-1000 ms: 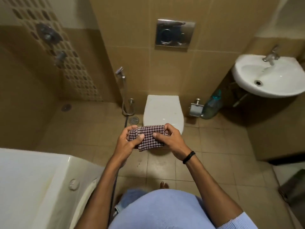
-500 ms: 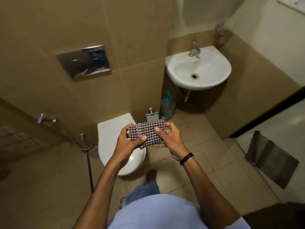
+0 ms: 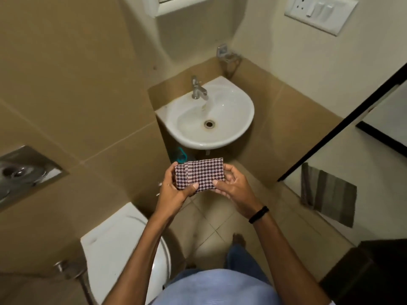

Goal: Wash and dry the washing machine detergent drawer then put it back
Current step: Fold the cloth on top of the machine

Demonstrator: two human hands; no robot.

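Observation:
A folded checked cloth (image 3: 201,172) in dark red and white is held flat in front of me by both hands. My left hand (image 3: 172,190) grips its left end with the thumb on top. My right hand (image 3: 234,186) holds its right end, a black band on that wrist. The cloth hangs in the air just below the white corner basin (image 3: 233,128), whose tap (image 3: 198,89) is running water into the bowl. No detergent drawer is in view.
A white toilet (image 3: 123,243) with its lid down stands at the lower left, a flush plate (image 3: 24,172) on the tiled wall above it. A striped mat (image 3: 330,199) lies beyond the doorway at the right. A switch panel (image 3: 319,12) sits top right.
The view has swung right from the shower corner and toilet toward the basin. Both hands have kept the folded cloth between them, which now sits close under the basin.

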